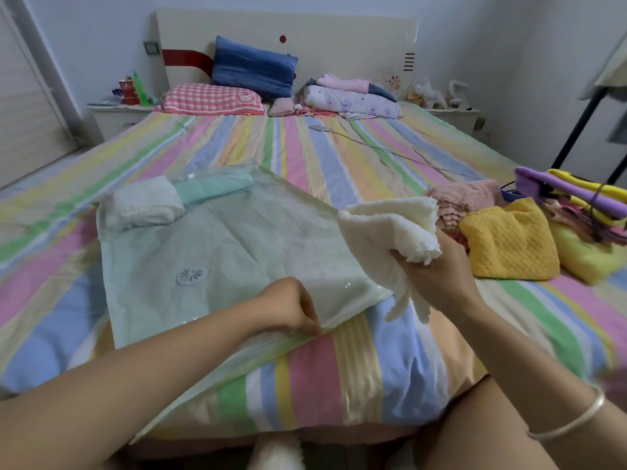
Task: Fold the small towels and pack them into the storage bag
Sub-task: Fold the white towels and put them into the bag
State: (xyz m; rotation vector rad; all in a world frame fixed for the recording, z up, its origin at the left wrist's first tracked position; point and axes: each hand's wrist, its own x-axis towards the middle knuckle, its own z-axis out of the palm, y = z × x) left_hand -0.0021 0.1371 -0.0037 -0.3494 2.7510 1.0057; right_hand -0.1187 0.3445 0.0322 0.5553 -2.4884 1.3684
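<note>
- A white towel (142,205) and a green towel (213,189) lay packed in the far left corner of the clear storage bag (220,252); a yellow towel (509,242) and a pink towel (464,198) waited unpacked at right.
- The right hand (437,276) gripped a bunched cream towel (390,232) above the bag's right edge; the left hand (288,308) pinched its near edge.

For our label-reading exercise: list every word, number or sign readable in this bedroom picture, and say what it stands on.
"GAS": on the red can on the bedside table; the letters after it are cut off.
pink checked pillow: a rabbit picture only, no readable words.
storage bag: its round valve shows no readable marking.
</note>
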